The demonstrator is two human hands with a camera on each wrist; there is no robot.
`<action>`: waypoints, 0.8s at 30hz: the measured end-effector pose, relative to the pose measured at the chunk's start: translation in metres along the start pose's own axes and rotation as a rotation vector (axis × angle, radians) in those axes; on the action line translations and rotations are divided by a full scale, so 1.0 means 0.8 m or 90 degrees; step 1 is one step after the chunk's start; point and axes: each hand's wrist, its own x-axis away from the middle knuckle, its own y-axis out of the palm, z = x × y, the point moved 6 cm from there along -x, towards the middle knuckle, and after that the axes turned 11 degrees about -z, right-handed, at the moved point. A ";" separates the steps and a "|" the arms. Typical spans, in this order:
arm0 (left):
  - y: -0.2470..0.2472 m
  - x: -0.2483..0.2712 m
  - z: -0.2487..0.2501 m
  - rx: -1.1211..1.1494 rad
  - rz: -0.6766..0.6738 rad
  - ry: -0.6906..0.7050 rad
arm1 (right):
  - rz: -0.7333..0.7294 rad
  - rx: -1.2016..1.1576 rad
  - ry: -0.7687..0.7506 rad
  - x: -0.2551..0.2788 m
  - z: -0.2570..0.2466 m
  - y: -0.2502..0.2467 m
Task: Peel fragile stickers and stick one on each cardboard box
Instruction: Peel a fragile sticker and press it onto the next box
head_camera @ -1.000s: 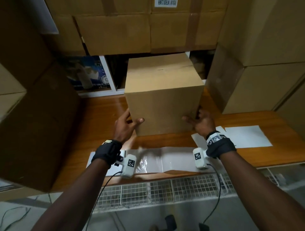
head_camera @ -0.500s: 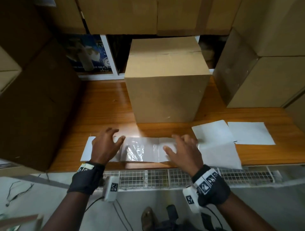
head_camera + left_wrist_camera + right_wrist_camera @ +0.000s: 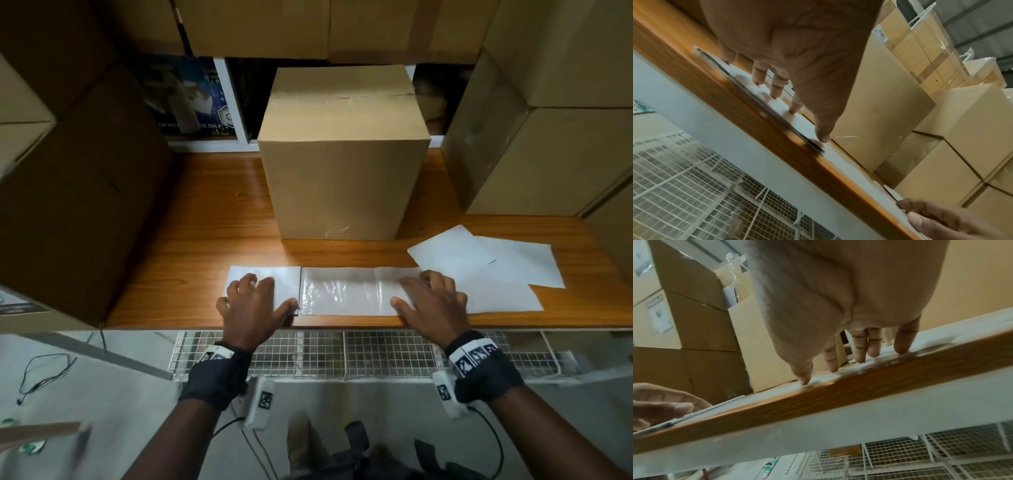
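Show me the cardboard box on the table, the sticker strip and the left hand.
cardboard box (image 3: 342, 192), head view, front face.
sticker strip (image 3: 346, 291), head view, glossy middle section.
left hand (image 3: 251, 308), head view, back of the hand.

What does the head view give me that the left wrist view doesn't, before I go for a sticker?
Head only: the cardboard box top to bottom with its taped top, the whole sticker strip, loose white sheets to the right.

Left wrist only: the left hand from beneath, fingertips pressing the strip's white end at the table edge.

Both: left hand and right hand resting on the strip, box behind.
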 end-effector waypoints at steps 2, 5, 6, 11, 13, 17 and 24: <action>0.008 0.003 0.016 0.000 -0.013 -0.003 | -0.003 0.000 0.017 0.002 0.012 -0.004; 0.020 0.005 0.028 -0.016 -0.032 -0.007 | 0.004 0.005 0.046 0.005 0.013 -0.012; 0.022 0.005 0.030 -0.024 -0.034 -0.009 | 0.020 -0.009 0.045 0.008 0.006 -0.016; 0.025 0.004 0.032 -0.036 -0.044 -0.012 | 0.106 -0.189 -0.170 0.021 -0.096 -0.031; 0.023 0.004 0.033 -0.033 -0.049 -0.012 | 0.085 -0.238 -0.253 0.017 -0.137 -0.028; 0.015 0.004 0.031 -0.007 -0.051 0.002 | 0.071 -0.291 -0.292 -0.003 -0.177 -0.023; -0.003 0.004 0.019 0.092 -0.083 0.042 | 0.043 -0.297 -0.252 -0.028 -0.188 -0.014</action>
